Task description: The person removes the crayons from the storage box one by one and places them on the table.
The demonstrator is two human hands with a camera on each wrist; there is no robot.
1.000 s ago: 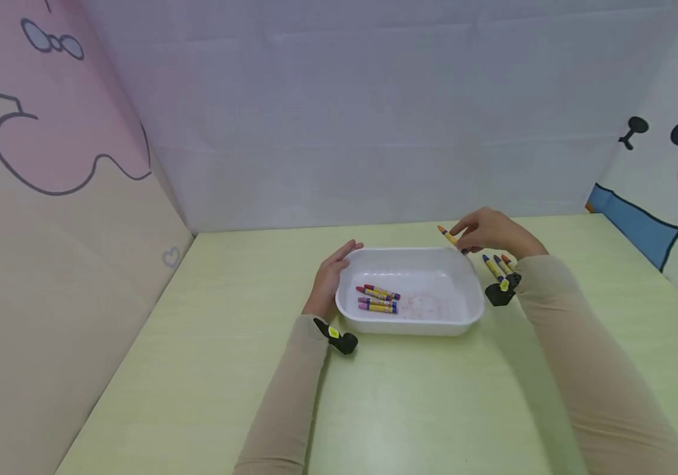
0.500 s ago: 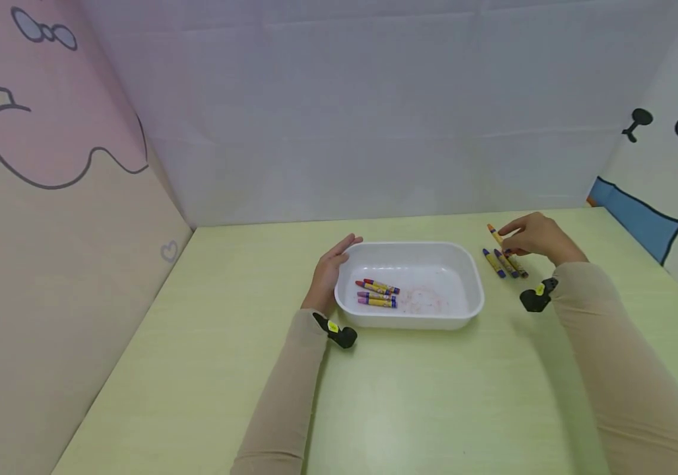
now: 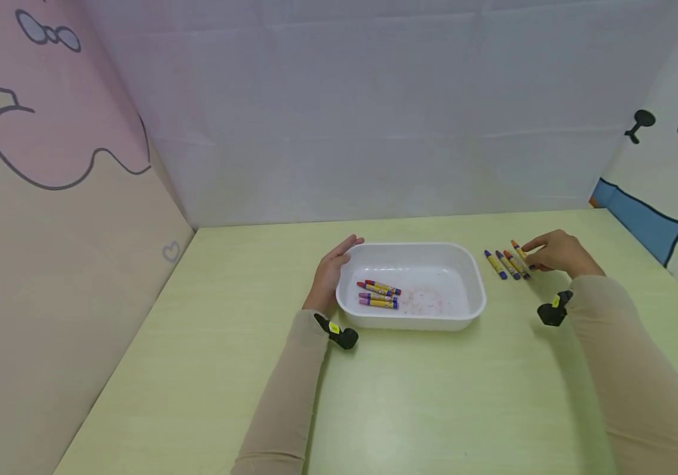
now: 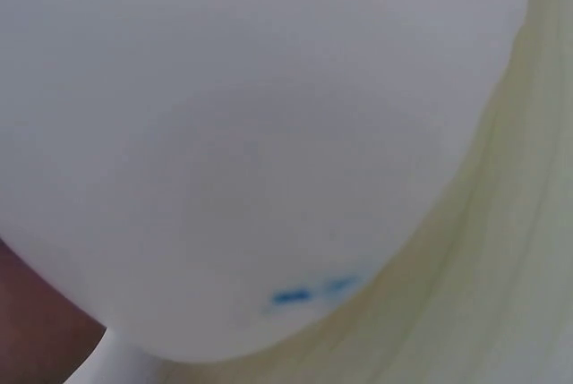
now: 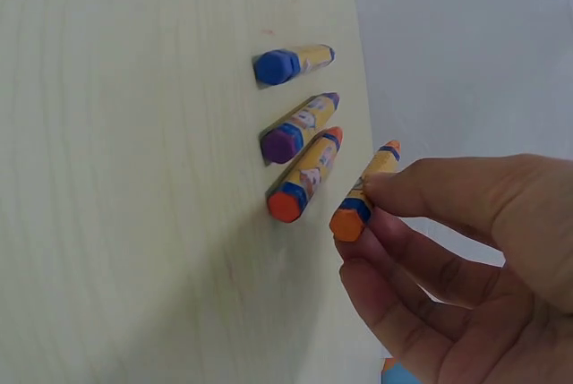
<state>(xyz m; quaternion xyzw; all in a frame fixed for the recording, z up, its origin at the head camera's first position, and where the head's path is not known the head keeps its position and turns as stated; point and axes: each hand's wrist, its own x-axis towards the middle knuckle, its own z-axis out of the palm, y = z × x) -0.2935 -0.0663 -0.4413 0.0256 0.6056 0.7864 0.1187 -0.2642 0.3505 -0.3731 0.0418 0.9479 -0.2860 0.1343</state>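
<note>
Between the thumb and fingers of my right hand (image 3: 562, 253) an orange crayon (image 5: 353, 209) in a yellow wrapper is pinched, tilted, at the right end of a crayon row. That row on the table holds a blue crayon (image 5: 300, 63), a purple crayon (image 5: 303, 126) and a red-orange crayon (image 5: 306, 174). My left hand (image 3: 324, 280) rests along the left side of a white tray (image 3: 410, 322), its fingers extended at the far left corner. Inside lie two red crayons (image 3: 383, 287) and two pinkish-purple crayons (image 3: 378, 304). The left wrist view shows mostly the tray's outer wall (image 4: 269, 178).
A pale green table (image 3: 244, 343) spreads under everything. White sheeting (image 3: 339, 132) rises along its back edge, with cartoon-printed panels at left (image 3: 66, 145) and right (image 3: 665, 171). Faint reddish marks (image 3: 425, 301) stain the tray's floor.
My right hand has carried the orange crayon from above the tray's right rim to the right end of the row, lowering it beside the red-orange crayon. The left hand and tray stay put.
</note>
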